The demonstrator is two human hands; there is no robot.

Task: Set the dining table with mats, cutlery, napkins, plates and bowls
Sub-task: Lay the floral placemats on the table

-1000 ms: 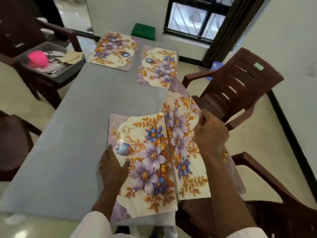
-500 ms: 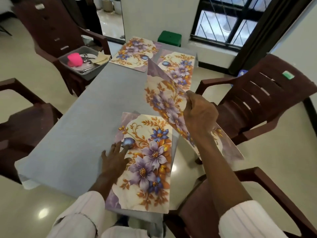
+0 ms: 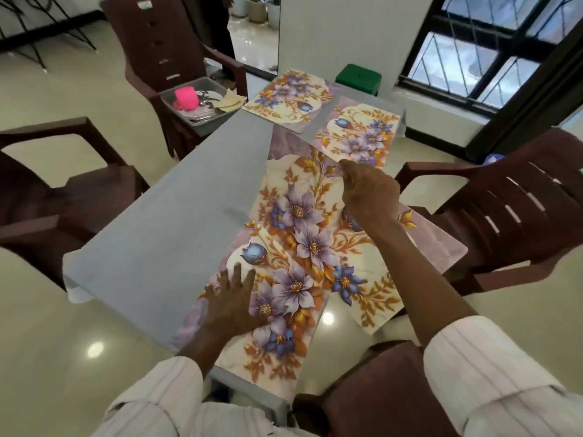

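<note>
At the near end of the long desk (image 3: 176, 222), which is covered in a smooth grey cloth, the near mat (image 3: 277, 342) lies flat. It is a glossy rectangular sheet printed with purple and blue flowers and gold leaves. The left hand (image 3: 232, 298) rests on it palm down, fingers straight and spread, grasping nothing. The right hand (image 3: 370, 190) is clenched on the upper edge of a second mat (image 3: 303, 209) of the same floral print, with thumb and curled fingers pinching the thin, stiff sheet. This second mat is held up off the cloth and tilted. Its lower part overlaps the near mat, and its right corner reaches past the desk's edge, above a dark brown slatted plastic armchair (image 3: 511, 209). At the far end, the far left mat (image 3: 290, 96) and the far right mat (image 3: 359, 137) lie flat side by side. Beside the far left corner, a grey rectangular plastic tub (image 3: 212, 125) sits on another brown plastic chair (image 3: 157, 42). It holds a bright pink cup (image 3: 186, 97), shiny metal cutlery (image 3: 205, 100) and pale folded napkins (image 3: 230, 100).
</note>
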